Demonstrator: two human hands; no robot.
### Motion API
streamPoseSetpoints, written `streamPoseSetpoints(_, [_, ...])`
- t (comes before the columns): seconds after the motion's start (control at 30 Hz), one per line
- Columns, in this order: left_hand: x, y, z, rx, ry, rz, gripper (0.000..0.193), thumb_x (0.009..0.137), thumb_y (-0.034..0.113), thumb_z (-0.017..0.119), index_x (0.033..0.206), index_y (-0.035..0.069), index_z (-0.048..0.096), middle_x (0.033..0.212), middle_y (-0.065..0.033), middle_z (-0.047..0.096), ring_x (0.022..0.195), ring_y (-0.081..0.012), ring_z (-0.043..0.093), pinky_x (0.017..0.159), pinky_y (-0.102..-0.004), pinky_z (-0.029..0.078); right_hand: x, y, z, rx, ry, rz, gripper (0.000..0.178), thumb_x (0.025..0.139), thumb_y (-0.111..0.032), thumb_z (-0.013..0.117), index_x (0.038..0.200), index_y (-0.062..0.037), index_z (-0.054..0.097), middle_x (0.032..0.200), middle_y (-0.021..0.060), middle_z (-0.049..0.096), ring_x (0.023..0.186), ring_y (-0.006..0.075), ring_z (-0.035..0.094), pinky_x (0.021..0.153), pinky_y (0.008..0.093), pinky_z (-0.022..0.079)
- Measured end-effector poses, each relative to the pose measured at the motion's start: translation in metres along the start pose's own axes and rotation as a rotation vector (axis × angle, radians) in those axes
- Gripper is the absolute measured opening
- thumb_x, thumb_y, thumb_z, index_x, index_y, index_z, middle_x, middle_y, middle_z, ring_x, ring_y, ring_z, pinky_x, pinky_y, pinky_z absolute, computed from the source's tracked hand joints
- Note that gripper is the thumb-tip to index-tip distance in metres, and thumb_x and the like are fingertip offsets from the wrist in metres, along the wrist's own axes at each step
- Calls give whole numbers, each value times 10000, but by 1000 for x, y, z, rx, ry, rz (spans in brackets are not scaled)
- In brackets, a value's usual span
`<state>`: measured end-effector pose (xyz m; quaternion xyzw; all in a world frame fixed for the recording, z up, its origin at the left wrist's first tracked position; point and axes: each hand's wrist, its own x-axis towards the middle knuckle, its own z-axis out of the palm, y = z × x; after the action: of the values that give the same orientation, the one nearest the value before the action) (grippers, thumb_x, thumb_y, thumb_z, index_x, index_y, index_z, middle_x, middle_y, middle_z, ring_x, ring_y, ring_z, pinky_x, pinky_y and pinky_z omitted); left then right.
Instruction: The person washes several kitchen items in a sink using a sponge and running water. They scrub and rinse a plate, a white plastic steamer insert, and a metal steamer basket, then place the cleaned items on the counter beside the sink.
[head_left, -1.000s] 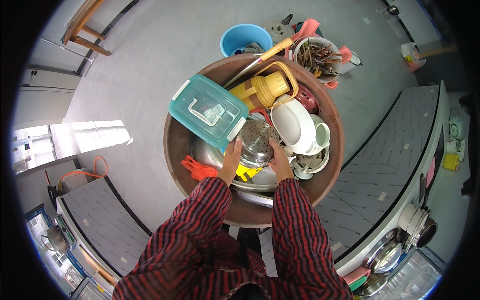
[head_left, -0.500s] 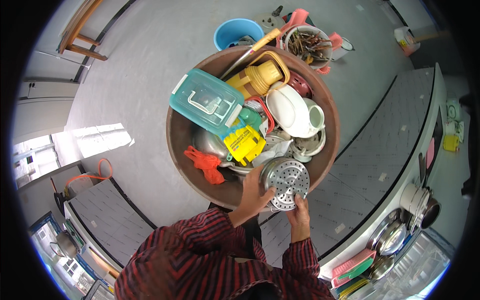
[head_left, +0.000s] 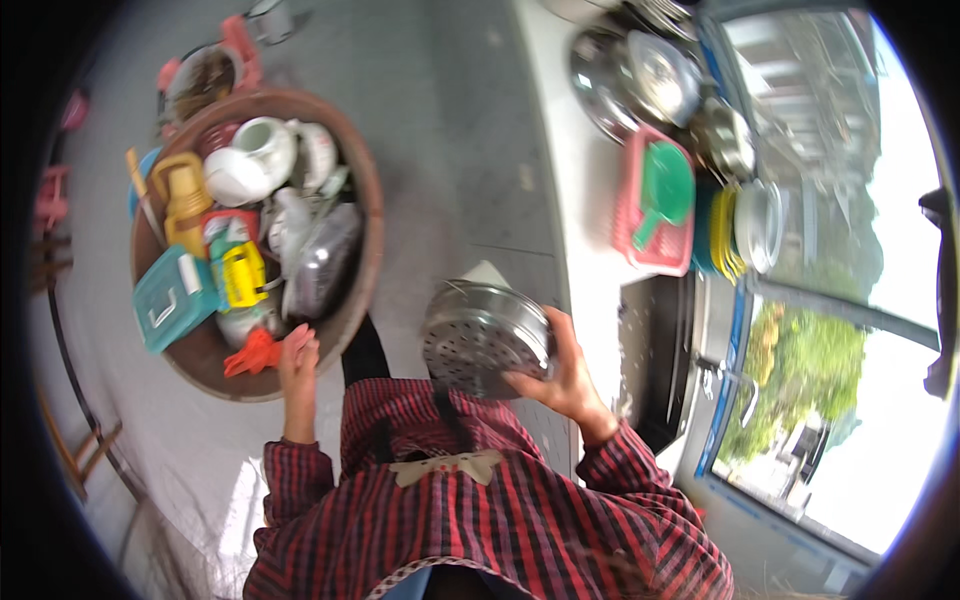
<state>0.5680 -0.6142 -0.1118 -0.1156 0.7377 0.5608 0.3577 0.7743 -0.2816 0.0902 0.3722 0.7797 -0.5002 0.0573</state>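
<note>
Window glass (head_left: 850, 317) fills the person's far right, bright, with greenery showing through it. Along it runs a white surface (head_left: 585, 200) with a dark sink (head_left: 655, 345) set into it. Over on the left, near the person's left arm, I see a big round brown tub (head_left: 372, 195) on the floor, heaped with household things. Steel pans (head_left: 640, 80) sit along the white surface, and beside them stands a pink basket (head_left: 672, 252) with a green strainer (head_left: 668, 183) lying in it. Back in the tub, a teal lidded box (head_left: 172, 300) leans out by the rim, next to a yellow jug (head_left: 187, 210). Between the tub and the white surface, in front of the person's body, a round steel steamer (head_left: 485, 340) is held up in the air, tilted so that its holed face shows to the wearer. The right hand (head_left: 562, 375) has it by the side, curled around the wall, thumb against the holed face. The left hand (head_left: 298, 358) is at the tub's near rim, fingers stretched out and gripping nothing that I can see; an orange-red plastic bag (head_left: 253, 355) lies just beside it, though I cannot tell whether they touch.
</note>
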Motion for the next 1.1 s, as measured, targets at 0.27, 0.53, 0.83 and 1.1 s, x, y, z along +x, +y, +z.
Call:
streamPoseSetpoints(0.27, [-28, -43, 78, 95, 10, -17, 405, 888, 225, 706, 1233, 31, 617, 979, -68, 688, 904, -159, 646, 818, -327, 528, -167, 131, -157, -532, 725, 318, 784, 749, -121, 810, 1423, -9, 425, 1245, 195, 571, 1112, 372, 591, 953, 435, 488])
streamPoseSetpoints(0.53, [-63, -53, 73, 201, 56, 32, 471, 934, 309, 685, 1269, -11, 602, 1171, -149, 685, 977, -214, 671, 868, -351, 532, -103, 385, -186, -828, 601, 311, 628, 904, -308, 687, 1408, -32, 431, 1258, 244, 621, 1126, 413, 632, 937, 498, 524])
streamPoseSetpoints(0.83, [-80, -93, 13, 15, 242, -126, 422, 912, 273, 667, 1221, -8, 607, 1017, -94, 671, 806, -175, 658, 697, -323, 535, -52, 439, -211, -846, 663, 497, 843, 875, -574, 704, 1436, -15, 415, 1326, 230, 576, 1172, 447, 584, 980, 520, 487])
streamPoseSetpoints(1.1, [-18, -117, -25, -151, 338, -259, 365, 902, 194, 670, 1201, 4, 583, 935, -65, 643, 718, -155, 647, 592, -293, 522, -27, 240, -164, -609, 731, 16, 340, 1000, -138, 556, 1311, 0, 574, 1102, 144, 658, 914, 288, 670, 791, 413, 550])
